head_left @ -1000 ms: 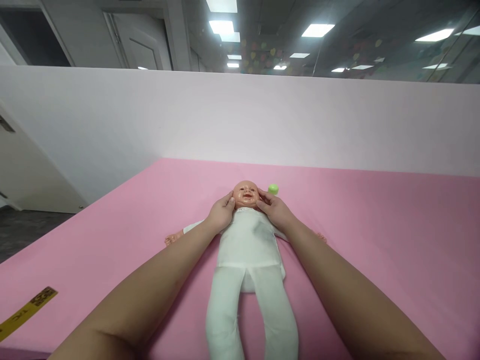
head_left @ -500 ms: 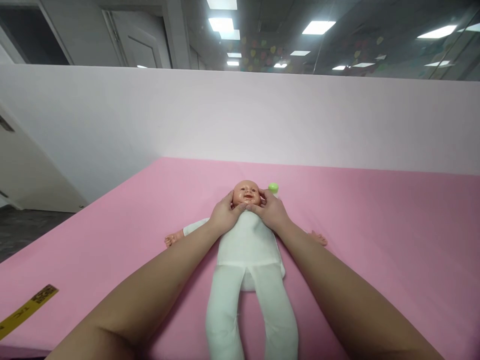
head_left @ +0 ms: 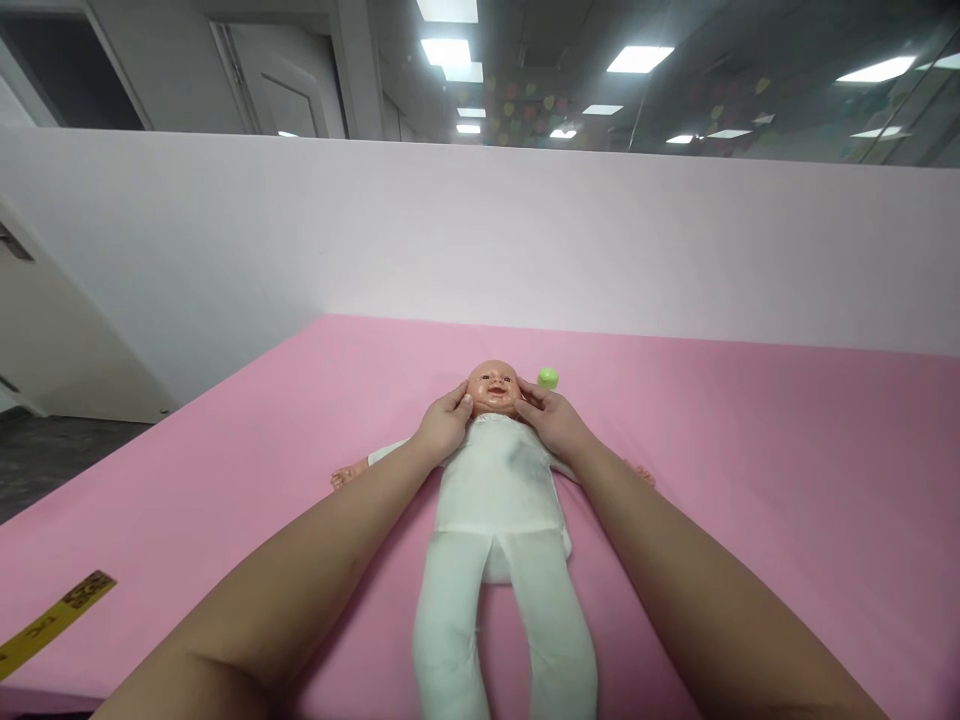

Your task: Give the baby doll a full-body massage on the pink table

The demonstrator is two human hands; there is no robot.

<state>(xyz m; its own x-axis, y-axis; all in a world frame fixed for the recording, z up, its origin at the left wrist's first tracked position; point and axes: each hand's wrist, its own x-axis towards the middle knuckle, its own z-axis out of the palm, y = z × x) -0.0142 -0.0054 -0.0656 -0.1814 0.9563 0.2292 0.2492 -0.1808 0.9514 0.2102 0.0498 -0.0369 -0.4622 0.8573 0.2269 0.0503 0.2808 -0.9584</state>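
Observation:
A baby doll in a white suit lies on its back on the pink mat, head away from me. My left hand cups the left side of the doll's head, thumb on its cheek. My right hand cups the other side the same way. Both hands have fingers curled round the head. The doll's small plastic hands stick out from under my forearms at either side.
A small light-green cap or bottle top sits on the mat just right of the doll's head. A white partition wall rises behind the mat. A yellow tape strip lies at the mat's near left edge.
My thumbs, which had met under the doll's chin half a second ago, have slid back apart onto its cheeks. The doll has not moved.

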